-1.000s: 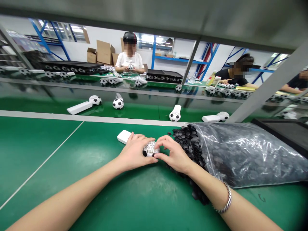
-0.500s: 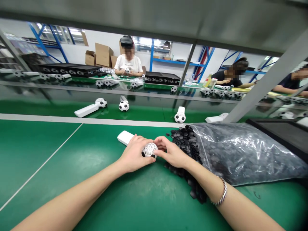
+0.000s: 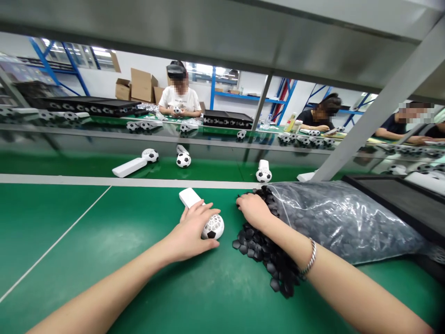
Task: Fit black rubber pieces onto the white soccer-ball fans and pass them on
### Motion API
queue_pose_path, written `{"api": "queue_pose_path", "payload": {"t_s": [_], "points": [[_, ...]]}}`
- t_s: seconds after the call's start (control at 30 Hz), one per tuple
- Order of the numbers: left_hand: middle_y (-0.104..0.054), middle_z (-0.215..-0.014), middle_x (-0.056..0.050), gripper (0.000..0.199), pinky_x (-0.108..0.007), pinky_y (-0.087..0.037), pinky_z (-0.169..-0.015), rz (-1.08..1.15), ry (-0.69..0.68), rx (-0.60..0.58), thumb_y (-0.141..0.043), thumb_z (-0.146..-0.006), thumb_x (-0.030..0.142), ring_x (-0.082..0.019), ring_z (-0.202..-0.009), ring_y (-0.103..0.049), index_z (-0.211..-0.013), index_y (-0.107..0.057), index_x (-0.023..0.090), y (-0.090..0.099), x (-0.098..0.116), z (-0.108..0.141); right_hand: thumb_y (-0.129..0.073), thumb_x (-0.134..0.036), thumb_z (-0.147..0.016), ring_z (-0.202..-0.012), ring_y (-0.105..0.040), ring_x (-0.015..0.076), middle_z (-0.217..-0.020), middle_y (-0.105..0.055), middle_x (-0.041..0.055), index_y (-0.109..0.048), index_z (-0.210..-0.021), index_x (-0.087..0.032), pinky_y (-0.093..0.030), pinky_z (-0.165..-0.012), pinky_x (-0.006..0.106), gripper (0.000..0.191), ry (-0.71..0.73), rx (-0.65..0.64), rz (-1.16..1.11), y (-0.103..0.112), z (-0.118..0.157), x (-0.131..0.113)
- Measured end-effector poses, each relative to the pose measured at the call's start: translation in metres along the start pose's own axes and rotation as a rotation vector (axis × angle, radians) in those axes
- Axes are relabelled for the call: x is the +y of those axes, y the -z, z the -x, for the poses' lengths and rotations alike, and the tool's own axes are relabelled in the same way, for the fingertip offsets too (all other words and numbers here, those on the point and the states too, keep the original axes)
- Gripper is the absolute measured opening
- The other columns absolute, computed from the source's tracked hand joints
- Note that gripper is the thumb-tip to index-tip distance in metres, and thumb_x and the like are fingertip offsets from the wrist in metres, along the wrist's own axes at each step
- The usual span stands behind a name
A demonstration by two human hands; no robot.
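1. Nearest is the green surface, and above it both forearms reach forward; the right wrist wears a twisted silver bracelet.
2. The left hand is half open and curved around the ball-headed device: the thumb lies along the near side of the ball, and the fingers go over its far left side.
3. This device lies on the surface, in front of the person. Its long axis is diagonal: the ball end points to the near right, the white handle to the far left. The fingers cover the part between.
4. The right hand is well apart from the left one. Its fingers are bent downward at the spilled black pieces; I cannot tell if it pinches one.
5. Just beside the right hand, a clear bag lies with its mouth toward the pieces.
6. Beyond the pale strip, more devices of the same kind are lying.
7. Farther, a person in a white shirt holds a small ball.
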State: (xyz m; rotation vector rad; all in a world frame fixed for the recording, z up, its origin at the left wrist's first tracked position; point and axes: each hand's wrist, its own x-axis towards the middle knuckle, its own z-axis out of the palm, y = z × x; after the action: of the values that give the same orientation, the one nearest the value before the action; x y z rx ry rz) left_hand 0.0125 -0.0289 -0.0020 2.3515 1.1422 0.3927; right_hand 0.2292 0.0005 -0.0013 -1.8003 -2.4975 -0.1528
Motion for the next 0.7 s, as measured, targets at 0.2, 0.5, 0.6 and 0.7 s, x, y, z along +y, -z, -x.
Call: {"api": "queue_pose_path", "payload": {"t_s": [0.2, 0.5, 0.6, 0.7], "points": [[-0.036, -0.136, -0.006, 0.057, -0.045, -0.018, -0.107, 0.176, -0.046, -0.044, -0.060, -0.068, 0.026, -0.027, -0.134, -0.001, -0.122, -0.041, 0.024, 0.001, -0.003, -0.003, -0.044, -0.005, -0.077, -0.086, -0.058, 0.0260, -0.085, -0.064, 0.0164, -0.062, -0.088, -0.008, -0.041, -0.076, 0.036, 0.021, 0.017, 0.012, -0.038, -0.001, 0.008, -0.001], [-0.027, -0.140, -0.013, 0.062, -0.042, -0.017, -0.107, 0.263, -0.045, -0.087, -0.067, -0.063, 0.035, -0.026, -0.134, -0.007, -0.119, -0.044, 0.020, 0.009, -0.008, -0.005, -0.054, -0.022, -0.079, -0.074, -0.059, 0.0130, -0.082, -0.064, 0.0005, -0.056, -0.095, -0.019, -0.047, -0.069, 0.026, 0.017, 0.063, 0.090, -0.890, 0.013, 0.027, -0.022], [-0.027, -0.140, -0.011, 0.057, -0.040, -0.018, -0.107, 0.264, -0.090, -0.104, -0.064, -0.064, 0.026, -0.024, -0.134, -0.010, -0.117, -0.044, 0.020, 0.011, -0.010, -0.005, -0.059, -0.024, -0.075, -0.068, -0.056, 0.0118, -0.074, -0.061, -0.0010, -0.056, -0.082, -0.018, -0.046, -0.063, 0.024, 0.010, 0.037, 0.065, -1.089, 0.013, 0.036, -0.032], [-0.029, -0.139, -0.008, 0.059, -0.038, -0.018, -0.107, 0.276, -0.157, -0.168, -0.063, -0.063, 0.020, -0.023, -0.134, -0.010, -0.118, -0.043, 0.022, 0.016, -0.013, -0.005, -0.060, -0.025, -0.075, -0.069, -0.056, 0.0120, -0.075, -0.062, -0.0003, -0.059, -0.077, -0.017, -0.045, -0.065, 0.024, 0.007, 0.062, 0.026, -1.114, 0.013, 0.037, -0.035]]}}
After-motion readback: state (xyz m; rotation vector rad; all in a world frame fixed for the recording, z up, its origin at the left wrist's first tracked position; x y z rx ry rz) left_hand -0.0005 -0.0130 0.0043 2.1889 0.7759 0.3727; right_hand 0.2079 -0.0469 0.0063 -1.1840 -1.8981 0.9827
